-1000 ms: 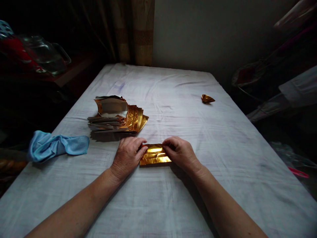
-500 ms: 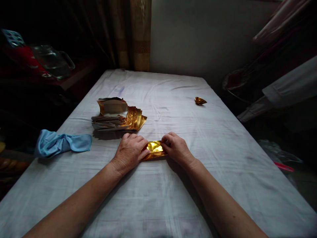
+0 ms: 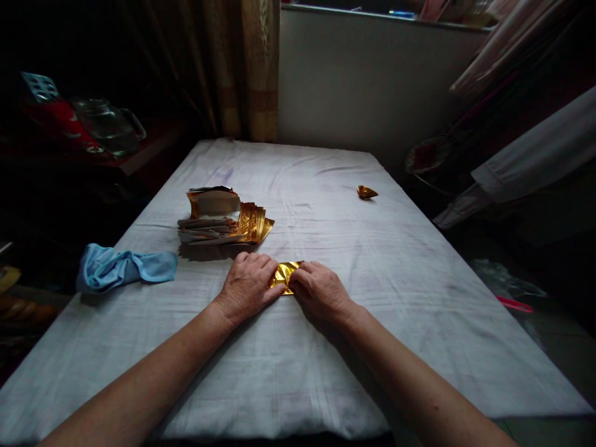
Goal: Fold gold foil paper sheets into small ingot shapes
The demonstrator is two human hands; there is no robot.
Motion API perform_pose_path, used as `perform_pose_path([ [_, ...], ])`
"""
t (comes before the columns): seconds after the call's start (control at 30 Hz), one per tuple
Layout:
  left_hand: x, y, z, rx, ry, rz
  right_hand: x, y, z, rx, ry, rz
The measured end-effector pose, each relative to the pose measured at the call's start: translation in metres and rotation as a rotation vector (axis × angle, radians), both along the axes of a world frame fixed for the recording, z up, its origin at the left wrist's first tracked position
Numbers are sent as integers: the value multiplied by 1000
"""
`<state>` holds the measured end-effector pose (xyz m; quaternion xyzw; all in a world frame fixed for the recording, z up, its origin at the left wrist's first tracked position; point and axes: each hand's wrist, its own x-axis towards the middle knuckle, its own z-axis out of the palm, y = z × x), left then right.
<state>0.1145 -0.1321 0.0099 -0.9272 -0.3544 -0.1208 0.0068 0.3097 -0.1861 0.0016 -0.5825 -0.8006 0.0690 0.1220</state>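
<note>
A small piece of shiny gold foil paper (image 3: 285, 274), partly folded, lies on the white-covered table between my hands. My left hand (image 3: 250, 279) rests on its left end, the thumb pressing its near edge. My right hand (image 3: 321, 288) has its fingers curled on the right end, pinching or pressing the foil; the fingertips are partly hidden. Behind my left hand stands a stack of gold foil paper sheets (image 3: 254, 222), fanned and curved. At the far right of the table sits a folded gold paper ingot (image 3: 367, 192).
A blue cloth (image 3: 125, 268) lies at the table's left side. A glass pitcher (image 3: 109, 127) stands on a dark side surface beyond it. White fabric (image 3: 526, 155) hangs past the right table edge (image 3: 431, 230). A curtain (image 3: 237, 74) hangs behind.
My right hand has moved closer to my left over the foil paper, which now shows a shorter, flatter gold face. The camera view has shifted slightly.
</note>
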Motion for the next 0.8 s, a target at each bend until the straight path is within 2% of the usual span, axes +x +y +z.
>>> perform_pose_path([
  [0.17, -2, -3, -1, -10, -22, -13, -7, -11, -8, 53, 49, -66],
  [0.43, -8, -4, -9, -54, -40, -4, -22, -13, -1, 1, 36, -206],
  [0.63, -21, -3, -14, -140, -81, -18, -7, -16, 3, -89, 103, -232],
  [0.8, -26, -1, -17, -192, -117, -37, 11, -22, -2, -103, 139, -236],
])
